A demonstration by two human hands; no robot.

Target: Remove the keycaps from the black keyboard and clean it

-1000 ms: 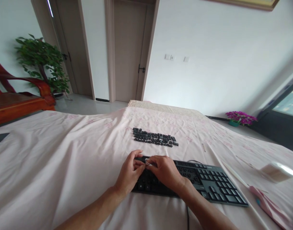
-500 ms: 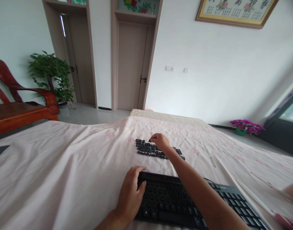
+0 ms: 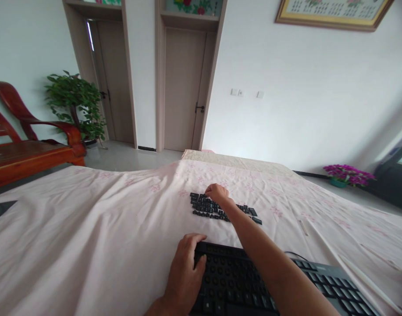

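Fingers of the right hand (image 3: 217,193) curl down onto loose black keycaps (image 3: 209,207) at twelve o'clock; whether they pinch one, I cannot tell. Left hand (image 3: 185,272) lies flat, released, on the keyboard (image 3: 240,285) at six o'clock, over pink cloth (image 3: 89,228).

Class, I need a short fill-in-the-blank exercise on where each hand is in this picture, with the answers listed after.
1. The left hand rests on the left end of the black ____.
2. The right hand reaches to the rows of loose ____ lying farther away.
3. Both lie on a pale ____ cloth.

Missing words: keyboard; keycaps; pink
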